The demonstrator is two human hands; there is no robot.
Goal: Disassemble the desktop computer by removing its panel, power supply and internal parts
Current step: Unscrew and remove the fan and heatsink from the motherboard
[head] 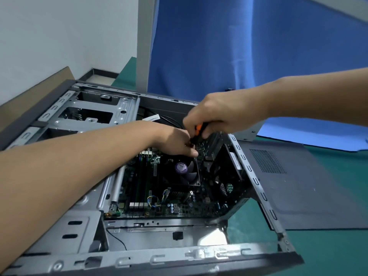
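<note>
An open desktop computer case (151,255) lies on its side on a green mat. Inside it a green motherboard (171,206) carries a black CPU fan (182,170) with a purple sticker. My right hand (217,114) grips a screwdriver (198,130) with an orange and black handle, held upright over the fan's far corner. My left hand (175,139) reaches in beside it and its fingertips pinch the screwdriver's lower shaft, just above the fan. The tool's tip is hidden by my fingers. The removed dark side panel (302,186) lies flat to the right of the case.
Empty metal drive bays (87,114) fill the case's far left end. A loose black cable (117,242) runs along the near inner wall. A blue cloth (249,42) hangs behind, a cardboard sheet (29,96) leans at left, and green mat (328,253) stretches to the right.
</note>
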